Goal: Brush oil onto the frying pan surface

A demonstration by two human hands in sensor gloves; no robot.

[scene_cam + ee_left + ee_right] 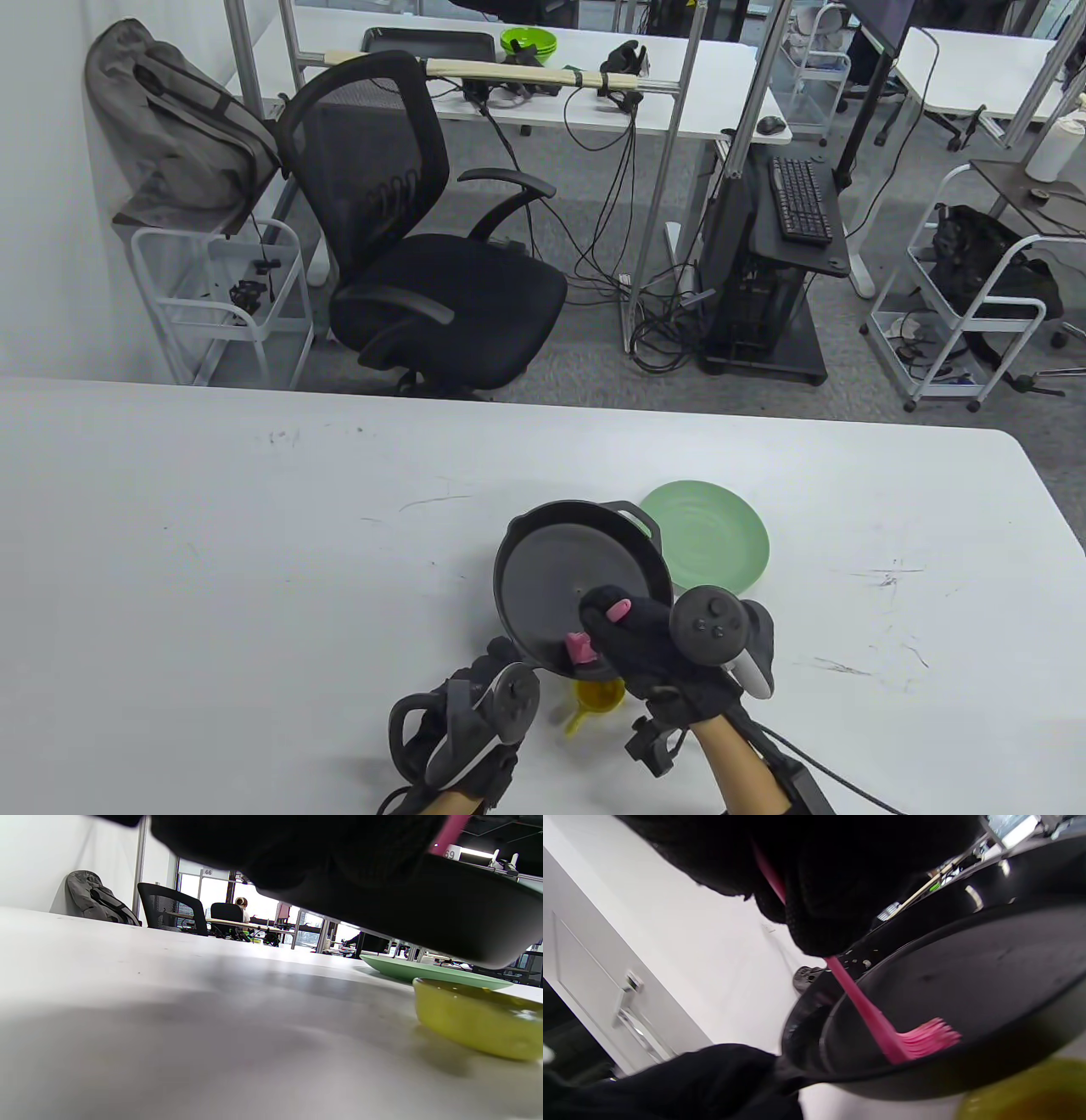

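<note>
The right hand, low and just right of centre in the table view, is closed around the stem of a pink silicone brush. The right wrist view shows the bristles lying against the inner floor of the black frying pan, near its nearer rim. The stem slopes down into the pan, probably so the bristles splay flat and spread the oil.

The left hand, at the bottom edge left of centre, appears to grip the pan's handle. The right wrist view shows its dark glove meeting the handle, though the fingers themselves cannot be made out. The pan is raised off the white table and tilted. The left wrist view shows its underside hanging clear above the surface, likely to bring the cooking face toward the brush.

Directly under the pan's near edge sits a small yellow bowl of oil, placed close, I judge, for easy dipping. Beyond the pan, toward the right, a pale green plate lies on the table, partly covered by the pan's rim
</note>
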